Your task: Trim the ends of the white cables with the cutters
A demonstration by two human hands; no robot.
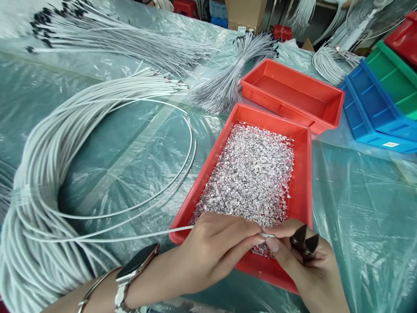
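Left hand (215,243) curled almost shut at the near end of the red tray (301,174), thumb and forefinger pinching the tip of a thin white cable (130,238). Right hand (302,261) closed too, fingertips pressed on a small silver piece (267,235) at that same cable tip, with a dark pointed tool (304,245) tucked between the fingers; what kind of tool, impossible to tell. Both hands touching at the fingertips, just above the tray's near rim. Tray of smooth hard plastic, rectangular, shallow, filled with a glittering heap of tiny crinkled foil bits (250,174). Cable smooth and round, running left from the pinch across the table toward a thick looped bundle of like white cables (35,174) along the left edge, with a few single strands arcing loose beside it. Silver watch (135,265) and a thin metal bangle (93,289) on the left wrist. Table covered in wrinkled, shiny clear plastic sheet (358,208) over a green surface. Second red tray (293,93), bare inside, just behind the first. Blue bin (374,108), green bin (395,78) and another red bin (404,37) stacked stepwise at the far right corner. More sheaves of fine white wires (228,78) fanned out along the far edge.
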